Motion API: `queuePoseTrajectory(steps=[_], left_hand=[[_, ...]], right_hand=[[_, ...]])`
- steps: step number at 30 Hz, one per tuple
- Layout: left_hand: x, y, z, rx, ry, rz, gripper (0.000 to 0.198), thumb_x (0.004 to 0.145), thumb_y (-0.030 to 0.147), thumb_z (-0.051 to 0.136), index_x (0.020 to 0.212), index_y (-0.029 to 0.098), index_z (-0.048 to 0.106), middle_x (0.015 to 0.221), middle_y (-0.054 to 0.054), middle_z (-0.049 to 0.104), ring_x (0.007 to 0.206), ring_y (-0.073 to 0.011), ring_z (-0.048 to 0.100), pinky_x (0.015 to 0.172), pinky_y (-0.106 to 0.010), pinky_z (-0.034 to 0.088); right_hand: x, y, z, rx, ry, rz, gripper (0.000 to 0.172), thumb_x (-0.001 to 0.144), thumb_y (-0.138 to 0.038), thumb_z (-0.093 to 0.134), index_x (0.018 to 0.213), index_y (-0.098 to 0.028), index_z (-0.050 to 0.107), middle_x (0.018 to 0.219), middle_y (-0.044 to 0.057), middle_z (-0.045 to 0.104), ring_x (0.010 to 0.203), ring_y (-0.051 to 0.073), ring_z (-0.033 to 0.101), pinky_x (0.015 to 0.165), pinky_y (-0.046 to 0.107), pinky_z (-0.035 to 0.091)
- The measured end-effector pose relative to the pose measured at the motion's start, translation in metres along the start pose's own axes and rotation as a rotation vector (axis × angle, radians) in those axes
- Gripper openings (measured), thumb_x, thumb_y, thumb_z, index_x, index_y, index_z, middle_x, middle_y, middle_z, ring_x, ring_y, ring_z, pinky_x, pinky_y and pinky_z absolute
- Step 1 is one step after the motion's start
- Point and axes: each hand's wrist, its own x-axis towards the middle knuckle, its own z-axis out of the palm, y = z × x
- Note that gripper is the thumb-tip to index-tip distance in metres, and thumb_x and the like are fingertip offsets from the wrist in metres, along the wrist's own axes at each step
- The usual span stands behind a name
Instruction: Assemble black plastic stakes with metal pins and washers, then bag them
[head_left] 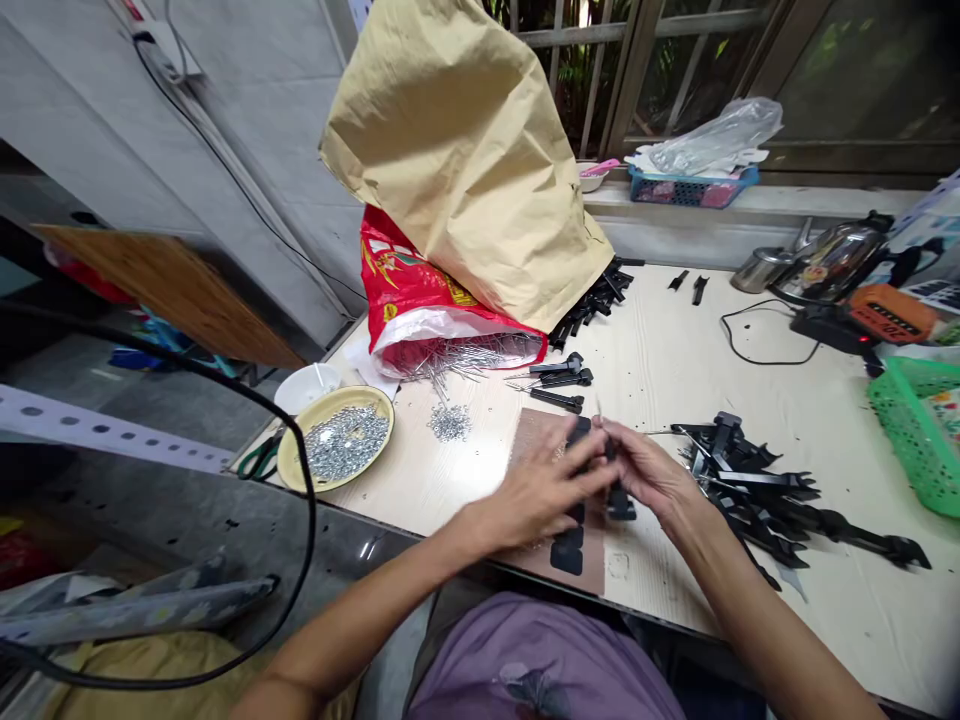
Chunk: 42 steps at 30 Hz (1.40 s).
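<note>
My right hand (646, 468) is closed on a black plastic part (619, 500), with a thin metal tip showing above the fingers. Beside it, my left hand (529, 492) is smeared by motion, its fingers stretched and apart, reaching across toward that part. Beneath both hands lies a brown board (589, 585) with black pads (567, 556) along it. Just beyond the hands are several black parts with metal pins (566, 378). Right of my right hand is a heap of similar black pieces (772, 500). A small pile of metal bits (450, 423) lies to the left.
A yellow bowl of metal pieces (384, 452) stands at the table's left edge, near a white bowl (300, 388) and scissors (259, 458). A red bag (397, 270) of metal pins lies under a large paper sack (465, 130). At right are a green basket (900, 430) and kettle (840, 260).
</note>
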Motion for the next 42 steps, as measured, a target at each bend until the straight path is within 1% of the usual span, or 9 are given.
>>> queuePoseTrajectory(steps=[4, 6, 12, 20, 24, 27, 30, 35, 42], left_hand=[[-0.03, -0.065, -0.006, 0.188, 0.187, -0.474, 0.029, 0.088, 0.022, 0.049, 0.115, 0.021, 0.06, 0.116, -0.013, 0.057, 0.111, -0.0275, 0.045, 0.088, -0.046, 0.042], [-0.04, -0.092, 0.001, 0.249, 0.151, -0.619, 0.021, 0.087, 0.024, 0.051, 0.1, 0.02, 0.067, 0.098, -0.011, 0.061, 0.096, -0.0255, 0.047, 0.077, -0.04, 0.042], [-0.051, -0.119, 0.028, 0.256, 0.036, -0.668, 0.021, 0.088, 0.028, 0.05, 0.091, 0.026, 0.07, 0.087, -0.008, 0.061, 0.087, -0.0245, 0.043, 0.071, -0.037, 0.034], [-0.038, -0.117, 0.024, -0.08, 0.208, -0.728, 0.017, 0.085, 0.024, 0.054, 0.077, 0.019, 0.068, 0.081, -0.009, 0.062, 0.09, -0.0249, 0.048, 0.08, -0.04, 0.035], [-0.02, -0.091, 0.019, -0.866, 0.471, -0.965, 0.02, 0.079, 0.036, 0.063, 0.083, 0.016, 0.068, 0.079, -0.006, 0.064, 0.075, -0.0172, 0.053, 0.071, -0.032, 0.041], [-0.007, -0.067, 0.017, -1.542, 0.495, -1.031, 0.027, 0.069, 0.036, 0.074, 0.082, 0.013, 0.067, 0.074, -0.003, 0.063, 0.063, -0.0103, 0.053, 0.063, -0.025, 0.043], [0.003, -0.051, 0.016, -1.845, 0.511, -1.011, 0.026, 0.063, 0.028, 0.079, 0.079, 0.013, 0.067, 0.073, -0.002, 0.064, 0.063, -0.0074, 0.055, 0.063, -0.02, 0.046], [0.013, -0.042, 0.015, -1.809, 0.55, -1.024, 0.026, 0.062, 0.027, 0.08, 0.08, 0.012, 0.069, 0.073, -0.003, 0.067, 0.061, -0.0069, 0.057, 0.062, -0.019, 0.048], [0.013, -0.041, 0.014, -1.283, 0.628, -0.919, 0.023, 0.07, 0.032, 0.073, 0.082, 0.013, 0.072, 0.073, -0.003, 0.069, 0.066, -0.0103, 0.059, 0.066, -0.022, 0.046]], right_hand=[[-0.005, -0.019, -0.002, -0.161, 0.159, -0.16, 0.029, 0.07, -0.041, 0.072, 0.086, -0.018, 0.067, 0.065, -0.001, 0.058, 0.051, 0.008, 0.047, 0.043, 0.019, 0.039], [-0.011, -0.017, 0.004, -0.358, 0.224, -0.3, 0.031, 0.073, -0.043, 0.068, 0.09, -0.017, 0.068, 0.065, -0.001, 0.059, 0.052, 0.008, 0.046, 0.046, 0.02, 0.039], [-0.019, -0.01, 0.015, -0.623, 0.249, -0.513, 0.03, 0.081, -0.042, 0.059, 0.097, -0.02, 0.07, 0.089, 0.005, 0.069, 0.077, 0.017, 0.06, 0.071, 0.031, 0.049], [-0.016, -0.006, 0.021, -0.783, 0.163, -0.629, 0.021, 0.085, -0.036, 0.056, 0.095, -0.023, 0.069, 0.093, 0.004, 0.068, 0.086, 0.018, 0.062, 0.077, 0.03, 0.048], [-0.015, -0.006, 0.035, -0.989, 0.107, -0.732, 0.02, 0.089, -0.032, 0.052, 0.1, -0.025, 0.068, 0.094, 0.003, 0.065, 0.086, 0.016, 0.061, 0.075, 0.027, 0.047], [-0.013, -0.007, 0.043, -1.166, 0.095, -0.782, 0.024, 0.092, -0.027, 0.047, 0.107, -0.026, 0.065, 0.094, 0.003, 0.063, 0.086, 0.016, 0.06, 0.072, 0.025, 0.045], [-0.013, -0.008, 0.045, -1.308, 0.096, -0.813, 0.025, 0.093, -0.027, 0.046, 0.11, -0.027, 0.064, 0.091, 0.004, 0.063, 0.085, 0.016, 0.058, 0.068, 0.025, 0.043], [-0.015, -0.015, 0.039, -1.393, 0.102, -0.821, 0.024, 0.094, -0.029, 0.045, 0.11, -0.029, 0.063, 0.093, 0.002, 0.063, 0.085, 0.015, 0.057, 0.067, 0.024, 0.041], [-0.02, -0.016, 0.04, -1.519, 0.15, -0.884, 0.025, 0.095, -0.028, 0.041, 0.103, -0.023, 0.064, 0.089, 0.005, 0.065, 0.084, 0.016, 0.057, 0.069, 0.026, 0.037]])
